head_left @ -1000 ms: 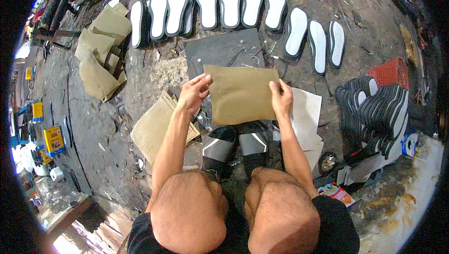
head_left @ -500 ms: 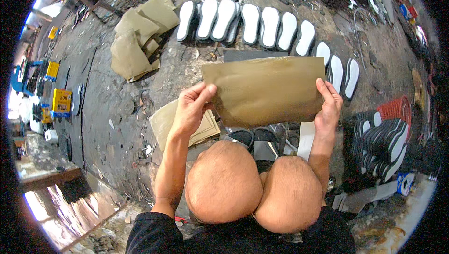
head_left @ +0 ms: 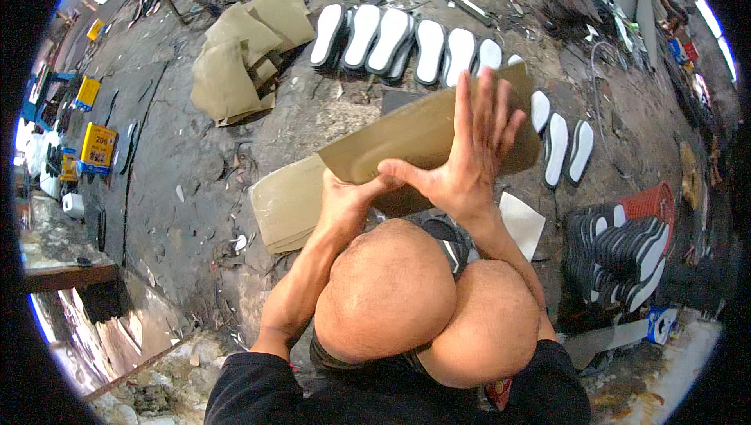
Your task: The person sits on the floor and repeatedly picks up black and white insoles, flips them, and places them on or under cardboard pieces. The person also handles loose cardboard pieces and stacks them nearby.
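Note:
A brown rectangular sheet (head_left: pixel 395 137) hangs tilted above my knees, its right end higher and farther off. My left hand (head_left: pixel 350 200) grips its near edge toward the left, with some fingers hidden beneath. Over the sheet's right part, my right hand (head_left: pixel 469 161) is open, palm down with fingers spread; whether it presses on the surface I cannot tell. Below and left of the held sheet lies a stack of similar tan sheets (head_left: pixel 283 204), partly covered by my left forearm.
White-topped shoe soles (head_left: pixel 429 43) stand in a curved row beyond the sheet. More tan sheets (head_left: pixel 227 73) lie far left. A pile of dark soles (head_left: pixel 618 257) and a red basket (head_left: pixel 659 210) sit at right. A pale sheet (head_left: pixel 522 224) lies beside my right forearm.
My right hand has let go of the sheet's right edge and moved left over its surface, fingers spread. My left hand has shifted to the near edge. The sheet has tilted.

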Action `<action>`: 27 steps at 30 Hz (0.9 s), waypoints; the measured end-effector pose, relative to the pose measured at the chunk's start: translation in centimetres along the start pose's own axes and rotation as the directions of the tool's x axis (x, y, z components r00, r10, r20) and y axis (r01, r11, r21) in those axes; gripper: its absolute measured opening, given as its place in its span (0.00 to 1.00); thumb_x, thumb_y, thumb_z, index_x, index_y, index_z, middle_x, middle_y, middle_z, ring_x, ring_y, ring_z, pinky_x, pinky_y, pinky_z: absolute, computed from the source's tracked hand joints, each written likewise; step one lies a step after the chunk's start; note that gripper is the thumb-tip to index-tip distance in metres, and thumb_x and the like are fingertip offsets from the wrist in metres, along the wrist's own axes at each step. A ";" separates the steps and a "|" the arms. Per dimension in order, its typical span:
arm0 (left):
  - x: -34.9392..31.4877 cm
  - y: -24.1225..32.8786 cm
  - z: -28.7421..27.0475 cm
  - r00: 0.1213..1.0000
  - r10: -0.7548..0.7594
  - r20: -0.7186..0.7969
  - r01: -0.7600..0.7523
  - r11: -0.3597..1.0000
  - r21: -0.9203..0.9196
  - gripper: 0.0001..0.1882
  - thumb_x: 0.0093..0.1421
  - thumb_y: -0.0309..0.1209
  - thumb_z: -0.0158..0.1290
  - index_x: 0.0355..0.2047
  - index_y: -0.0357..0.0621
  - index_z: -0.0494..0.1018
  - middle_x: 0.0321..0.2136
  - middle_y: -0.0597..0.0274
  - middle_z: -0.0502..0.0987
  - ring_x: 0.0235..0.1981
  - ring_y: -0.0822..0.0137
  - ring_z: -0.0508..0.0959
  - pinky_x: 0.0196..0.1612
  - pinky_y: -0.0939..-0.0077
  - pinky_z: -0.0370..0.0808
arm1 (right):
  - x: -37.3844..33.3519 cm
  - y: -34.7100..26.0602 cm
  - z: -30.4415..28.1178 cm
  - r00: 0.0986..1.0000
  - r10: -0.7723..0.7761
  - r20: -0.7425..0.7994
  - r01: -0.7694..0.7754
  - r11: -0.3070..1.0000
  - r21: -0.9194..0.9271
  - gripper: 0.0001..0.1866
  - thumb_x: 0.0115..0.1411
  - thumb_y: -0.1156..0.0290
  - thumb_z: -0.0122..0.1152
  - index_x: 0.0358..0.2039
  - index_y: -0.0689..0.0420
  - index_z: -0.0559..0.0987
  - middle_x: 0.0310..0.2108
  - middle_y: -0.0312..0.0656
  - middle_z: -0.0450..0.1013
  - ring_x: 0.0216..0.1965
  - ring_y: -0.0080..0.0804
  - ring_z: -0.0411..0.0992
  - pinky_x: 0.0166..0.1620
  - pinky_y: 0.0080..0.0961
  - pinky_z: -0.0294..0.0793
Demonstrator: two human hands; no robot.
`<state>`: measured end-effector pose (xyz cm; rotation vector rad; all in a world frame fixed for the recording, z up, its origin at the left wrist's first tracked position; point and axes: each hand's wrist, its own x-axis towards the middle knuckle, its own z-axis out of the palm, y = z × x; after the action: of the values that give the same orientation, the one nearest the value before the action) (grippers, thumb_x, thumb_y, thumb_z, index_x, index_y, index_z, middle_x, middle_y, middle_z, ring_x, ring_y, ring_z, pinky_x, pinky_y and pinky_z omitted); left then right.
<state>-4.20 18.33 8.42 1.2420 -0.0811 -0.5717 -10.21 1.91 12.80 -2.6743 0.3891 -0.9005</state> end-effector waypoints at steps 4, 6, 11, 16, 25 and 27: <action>0.1 0.6 1.4 0.995 -0.027 0.099 0.054 0.956 -0.288 0.25 0.50 0.20 0.67 0.50 0.37 0.76 0.44 0.60 0.81 0.43 0.66 0.81 0.46 0.66 0.80 | 0.9 0.3 -0.7 0.996 -0.086 -0.026 0.086 0.996 -0.018 0.38 0.49 0.38 0.73 0.56 0.48 0.82 0.68 0.43 0.65 0.71 0.53 0.55 0.70 0.61 0.43; -0.9 1.4 1.8 0.996 -0.080 0.051 0.089 0.969 -0.230 0.23 0.53 0.24 0.68 0.49 0.36 0.76 0.43 0.58 0.81 0.42 0.65 0.81 0.47 0.66 0.80 | 0.6 4.3 -0.1 0.997 0.077 0.010 -0.078 0.988 0.136 0.33 0.52 0.45 0.73 0.55 0.48 0.82 0.62 0.41 0.72 0.67 0.48 0.62 0.71 0.55 0.45; -0.7 1.4 1.4 0.940 -0.293 -0.175 0.282 0.956 -0.086 0.24 0.64 0.45 0.60 0.46 0.34 0.75 0.43 0.54 0.80 0.42 0.64 0.81 0.47 0.64 0.81 | 0.7 6.6 0.8 0.964 0.033 -0.265 0.001 0.992 0.130 0.29 0.58 0.51 0.70 0.55 0.54 0.81 0.57 0.48 0.76 0.60 0.50 0.72 0.62 0.46 0.66; -1.0 2.8 1.7 0.938 -0.324 -0.125 0.279 0.916 -0.288 0.31 0.69 0.56 0.50 0.55 0.39 0.71 0.51 0.52 0.77 0.50 0.61 0.79 0.52 0.58 0.79 | -0.1 10.1 -3.4 0.820 0.568 0.069 -0.507 0.666 0.547 0.24 0.66 0.63 0.64 0.56 0.66 0.78 0.52 0.51 0.78 0.53 0.38 0.76 0.55 0.32 0.73; 1.5 0.0 -4.0 0.983 -0.164 0.077 0.181 0.855 -0.487 0.25 0.71 0.44 0.49 0.61 0.40 0.68 0.58 0.55 0.75 0.57 0.56 0.75 0.64 0.57 0.68 | 2.7 10.0 -3.0 0.916 0.401 -0.029 -0.317 0.765 0.560 0.23 0.68 0.69 0.62 0.62 0.62 0.74 0.48 0.47 0.80 0.47 0.30 0.78 0.52 0.25 0.74; 2.6 1.1 -5.3 0.994 -0.101 0.029 0.099 0.803 -0.587 0.22 0.75 0.40 0.43 0.61 0.38 0.68 0.61 0.55 0.73 0.61 0.57 0.73 0.67 0.59 0.66 | 2.0 9.9 -3.0 0.913 0.287 -0.289 -0.188 0.927 0.325 0.24 0.68 0.70 0.61 0.64 0.60 0.72 0.49 0.48 0.80 0.48 0.32 0.78 0.53 0.28 0.74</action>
<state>0.34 21.94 7.00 0.6371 0.1611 -0.6249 -12.06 -8.49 12.63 -2.1508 0.5945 -1.2265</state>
